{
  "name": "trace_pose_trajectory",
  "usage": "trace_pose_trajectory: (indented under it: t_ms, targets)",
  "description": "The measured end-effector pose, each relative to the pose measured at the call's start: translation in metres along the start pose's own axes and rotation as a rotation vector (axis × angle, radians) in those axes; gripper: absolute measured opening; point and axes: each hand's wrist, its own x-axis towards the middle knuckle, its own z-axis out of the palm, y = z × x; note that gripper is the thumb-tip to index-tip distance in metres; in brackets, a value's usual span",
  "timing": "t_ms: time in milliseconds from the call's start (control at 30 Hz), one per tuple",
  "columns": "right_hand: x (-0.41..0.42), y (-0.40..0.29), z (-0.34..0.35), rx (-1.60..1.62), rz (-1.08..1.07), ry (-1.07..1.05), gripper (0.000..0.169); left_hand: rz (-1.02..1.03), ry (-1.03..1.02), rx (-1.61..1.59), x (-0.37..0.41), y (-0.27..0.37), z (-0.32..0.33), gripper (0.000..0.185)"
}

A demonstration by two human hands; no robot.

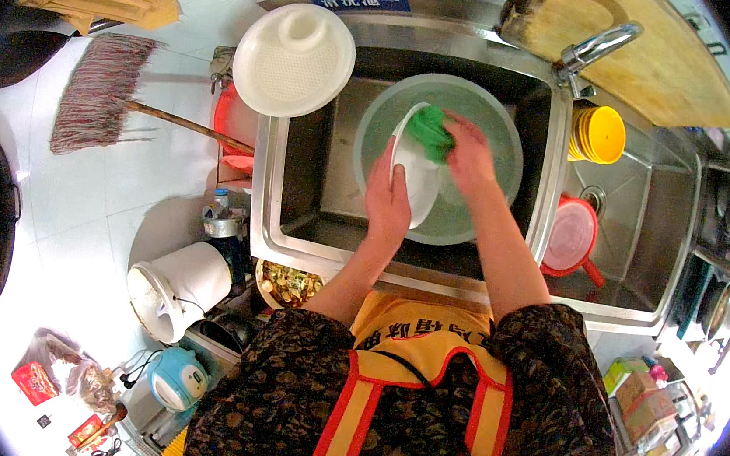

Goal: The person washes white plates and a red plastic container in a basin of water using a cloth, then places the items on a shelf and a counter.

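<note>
My left hand [388, 194] grips the rim of a white oval dish [421, 187], tilted up on its edge over a round plastic basin [377, 100] of water. In my right hand [470, 151] is a green scrubbing cloth [428, 132], pressed to the dish's inner face near its upper end. The basin stands in the left bowl of a stainless steel sink [269, 186]. Part of the dish's lower side is hard to tell from the cloudy water.
A white perforated drainer plate [288, 62] rests over the sink's upper left corner. The faucet [597, 46] rises behind the divider. Yellow stacked cups [604, 136] and a red-handled strainer or basket [571, 238] are in the right bowl. A wooden board [657, 65] leans behind.
</note>
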Motion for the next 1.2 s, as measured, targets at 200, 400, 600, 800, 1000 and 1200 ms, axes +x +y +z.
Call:
trace_pose_trajectory:
  t_ms: [200, 400, 600, 800, 1000, 1200]
  targets:
    - [-0.024, 0.055, 0.031, -0.686, -0.135, -0.104, 0.039, -0.216, 0.115, -0.188, -0.008, 0.002, 0.014, 0.042]
    - [-0.055, 0.072, -0.055, -1.294, -0.495, -0.608, 0.038, -0.544, 0.248, -0.759, -0.023, -0.058, 0.006, 0.043]
    - [0.012, 0.088, -0.103, -1.42, -0.455, -0.124, 0.031, -0.686, -0.232, -0.81, -0.062, -0.039, 0.008, 0.056]
    - [0.012, 0.068, -0.087, -1.442, -0.475, -0.465, 0.027, -1.084, -0.312, -1.249, 0.017, -0.057, -0.004, 0.051]
    - [0.03, 0.075, -0.106, -1.077, 0.009, -0.081, 0.027, -0.935, -0.576, -1.081, 0.056, -0.152, 0.02, 0.051]
    - [0.037, 0.09, -0.109, -0.665, 0.007, 0.071, 0.045, -1.169, -0.571, -1.009, 0.026, -0.134, 0.022, 0.073]
